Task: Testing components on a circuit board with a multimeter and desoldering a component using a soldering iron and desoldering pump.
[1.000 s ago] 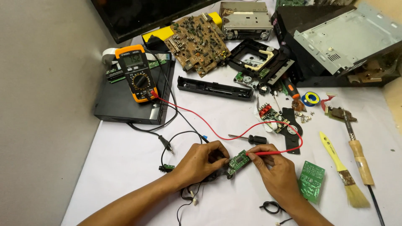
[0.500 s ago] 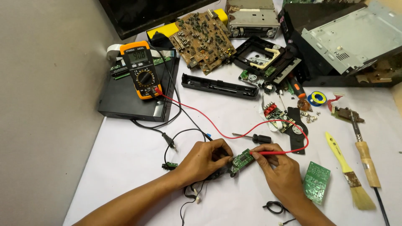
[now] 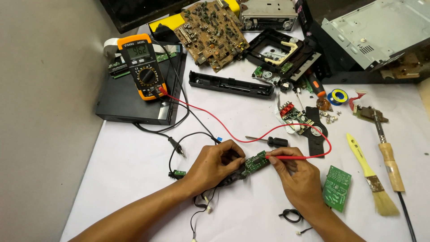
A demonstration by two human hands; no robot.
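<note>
White-covered bench strewn with dismantled electronics. The left hand (image 3: 214, 163) pinches a small green board (image 3: 255, 162) near the bench's front edge, its long axis rising to the right. The right hand (image 3: 299, 175) pinches a red probe (image 3: 291, 157), tip pointing left onto the board. The meter (image 3: 142, 66) shows a reading: probing is under way, the casings lie opened.

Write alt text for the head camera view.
Two hands probe a small green circuit board: the left hand steadies it, the right hand presses a red probe to it. An orange multimeter, brush and dismantled electronics surround them on a white table.
</note>
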